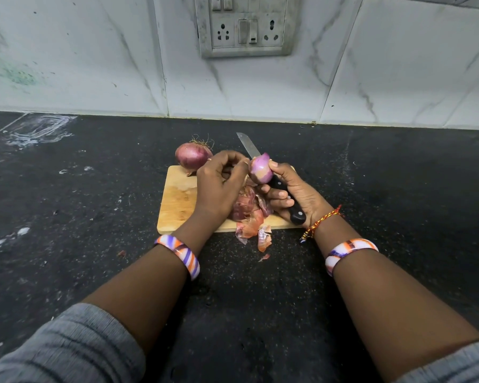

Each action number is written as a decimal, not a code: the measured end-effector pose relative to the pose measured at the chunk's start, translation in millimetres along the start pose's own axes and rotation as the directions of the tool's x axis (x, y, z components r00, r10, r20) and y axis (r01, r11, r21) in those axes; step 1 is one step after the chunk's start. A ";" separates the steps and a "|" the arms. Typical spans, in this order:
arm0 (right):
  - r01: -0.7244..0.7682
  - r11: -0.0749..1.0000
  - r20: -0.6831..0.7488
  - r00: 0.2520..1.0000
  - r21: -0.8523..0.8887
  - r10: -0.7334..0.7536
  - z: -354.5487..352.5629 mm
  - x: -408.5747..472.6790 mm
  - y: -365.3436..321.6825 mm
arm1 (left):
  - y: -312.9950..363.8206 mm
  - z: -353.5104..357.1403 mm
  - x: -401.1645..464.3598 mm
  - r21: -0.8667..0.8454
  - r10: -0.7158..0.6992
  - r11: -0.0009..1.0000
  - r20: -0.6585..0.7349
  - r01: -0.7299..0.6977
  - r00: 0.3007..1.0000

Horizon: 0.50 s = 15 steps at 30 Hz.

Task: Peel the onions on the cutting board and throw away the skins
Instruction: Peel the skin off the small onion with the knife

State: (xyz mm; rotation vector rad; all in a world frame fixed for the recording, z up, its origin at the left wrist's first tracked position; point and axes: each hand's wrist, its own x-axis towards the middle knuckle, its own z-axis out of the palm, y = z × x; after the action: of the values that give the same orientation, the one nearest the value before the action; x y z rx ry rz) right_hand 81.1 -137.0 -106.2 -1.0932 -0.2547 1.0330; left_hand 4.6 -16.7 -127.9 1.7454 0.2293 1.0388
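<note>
Onions – 2, peeled onion [261,168] and knife [271,183] gripped by right hands [293,196], left hands [219,183] pinching it

The table [67,205] was black speckled stone, scuffed with white smears and crumbs toward nine and ten o'clock. Behind it at twelve o'clock rose a white marble-veined tile wall [385,78], stained green at upper left. A grimy switch and socket panel [246,26] was mounted on the wall. Light was flat, even.
</note>
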 end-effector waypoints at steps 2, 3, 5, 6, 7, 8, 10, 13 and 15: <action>0.003 1.000 -0.004 1.000 -0.024 -0.003 0.8 -1.0 -0.4 | 0.0 -0.3 -0.9 -0.002 0.026 1.000 0.042 -0.026 0.999; 0.006 0.999 -0.001 1.000 -0.037 -0.006 1.3 -1.4 -0.6 | -0.6 -0.8 -0.7 0.001 0.034 0.999 0.045 -0.034 0.998; 0.007 0.999 0.001 1.000 -0.045 -0.007 1.8 -2.1 -1.0 | -2.7 -1.9 0.3 -0.007 0.042 0.999 0.024 -0.041 0.999; 0.005 0.999 0.000 1.000 -0.043 -0.005 1.9 -1.9 -1.1 | -3.4 -2.5 0.7 -0.015 0.047 0.999 0.008 -0.047 0.999; 0.002 0.999 -0.002 1.000 -0.042 -0.002 1.5 -1.4 -1.2 | -4.3 -2.8 1.2 -0.016 0.052 0.999 -0.006 -0.052 0.999; -0.001 0.999 -0.005 1.000 -0.042 0.001 1.6 -1.3 -1.0 | -4.6 -3.1 1.3 -0.012 0.058 0.998 -0.017 -0.059 0.998; -0.005 0.999 -0.011 1.000 -0.043 0.005 1.6 -0.8 -0.3 | -4.5 -3.8 0.9 0.003 0.063 0.998 -0.029 -0.063 0.998; -0.002 0.999 -0.012 1.000 -0.035 0.002 0.8 -0.9 0.3 | -2.7 -4.8 -0.3 0.011 0.053 0.999 -0.033 -0.052 0.998; 0.001 0.999 -0.016 1.000 -0.032 -0.002 1.2 -1.0 0.9 | -2.7 -5.7 -0.9 0.032 0.042 0.999 -0.022 -0.041 0.999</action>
State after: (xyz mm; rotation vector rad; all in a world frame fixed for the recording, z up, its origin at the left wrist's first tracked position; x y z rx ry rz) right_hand 79.3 -137.1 -106.0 -1.1294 -0.2600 1.0214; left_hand 0.7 -12.2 -130.2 1.7743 0.2260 1.0907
